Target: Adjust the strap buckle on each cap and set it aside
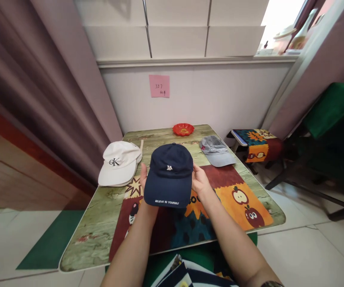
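Observation:
A navy baseball cap with a white LA mark and lettering on its brim is held up over the table, brim toward me. My left hand grips its left side; the thumb shows and the other fingers are hidden behind the cap. My right hand holds the right side, its fingers partly covered by the cap. Left of it on the table lies a white cap with a CK mark, apparently stacked on another. A grey cap rests at the right.
A red scalloped dish stands at the table's back edge. Beneath my hands is a colourful mat on the wood-patterned table. A pink note sticks to the wall. Purple curtain hangs left; a covered stool is at right.

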Tool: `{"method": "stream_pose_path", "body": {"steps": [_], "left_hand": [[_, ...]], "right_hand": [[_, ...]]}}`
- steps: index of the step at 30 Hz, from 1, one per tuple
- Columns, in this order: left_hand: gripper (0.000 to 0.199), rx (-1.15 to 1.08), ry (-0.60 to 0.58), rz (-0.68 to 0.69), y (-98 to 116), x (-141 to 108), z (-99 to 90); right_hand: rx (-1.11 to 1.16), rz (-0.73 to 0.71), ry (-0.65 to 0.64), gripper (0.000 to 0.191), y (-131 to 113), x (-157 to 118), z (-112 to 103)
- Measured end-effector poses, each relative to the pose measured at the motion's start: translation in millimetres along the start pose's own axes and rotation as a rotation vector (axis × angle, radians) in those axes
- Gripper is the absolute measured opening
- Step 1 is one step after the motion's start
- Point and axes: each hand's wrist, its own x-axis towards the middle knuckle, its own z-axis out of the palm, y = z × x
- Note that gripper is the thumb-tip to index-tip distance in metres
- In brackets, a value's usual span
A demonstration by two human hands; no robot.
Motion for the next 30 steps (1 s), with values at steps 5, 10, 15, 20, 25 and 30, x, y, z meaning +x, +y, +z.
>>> {"method": "stream_pose_path", "body": {"steps": [5,10,15,20,25,30], "left_hand": [[0.061,-0.046,0.056,-0.007,-9,3,-6.1],[0.065,-0.063,0.118,-0.009,-17,2,0.9],[0.065,-0.098,0.124,-0.024,-15,0,11.3],[0.070,-0.113,0.084,0.019,-27,-9,29.9],[0.083,-0.108,0.044,0.122,-40,-16,58.1],[0.071,-0.110,0.043,0.102,-35,-16,62.3]], "right_hand": [[0.132,-0.098,-0.070,0.063,11,-22,9],[0.159,-0.096,-0.030,0.063,11,-31,16],[0.109,-0.094,-0.013,0.065,6,-34,15],[0.049,-0.064,-0.042,0.069,12,-36,13],[0.034,-0.028,-0.064,0.068,24,-38,10],[0.026,-0.058,-0.089,0.067,23,-39,5]]}}
